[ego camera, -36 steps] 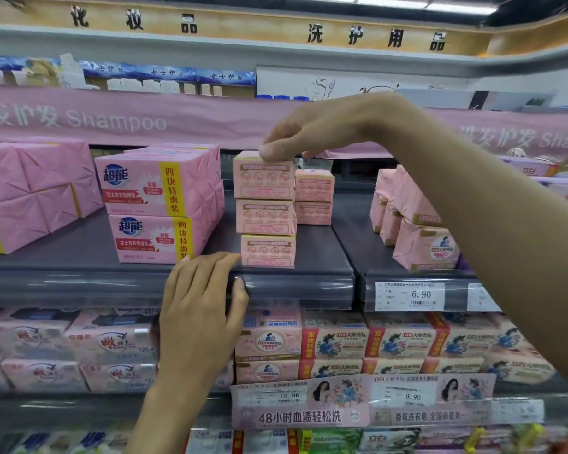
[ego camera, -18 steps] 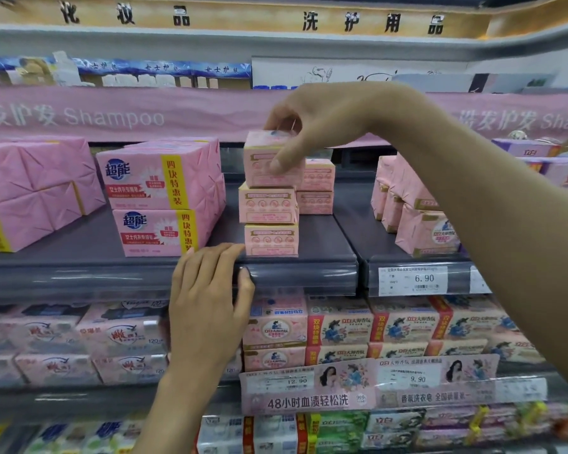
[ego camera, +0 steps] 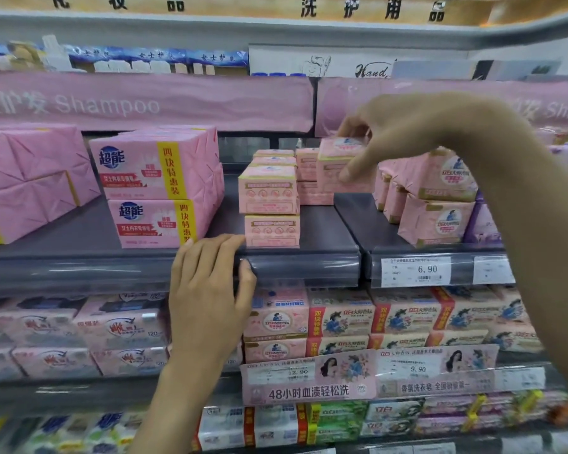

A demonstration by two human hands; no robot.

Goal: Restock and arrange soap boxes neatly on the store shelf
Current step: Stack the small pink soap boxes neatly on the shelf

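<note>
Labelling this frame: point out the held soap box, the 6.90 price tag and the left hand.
held soap box [ego camera: 329, 175], head view, front face.
6.90 price tag [ego camera: 415, 271], head view, label middle.
left hand [ego camera: 207, 290], head view, back of hand.

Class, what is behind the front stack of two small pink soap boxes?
Behind the front stack, the tops of more small pink boxes show; their fronts and count are covered. The right hand grips another box.

Right hand [ego camera: 400, 132] raised, fingers [ego camera: 351, 168] pinching, left hand [ego camera: 207, 299] lower, fingers straight
</note>
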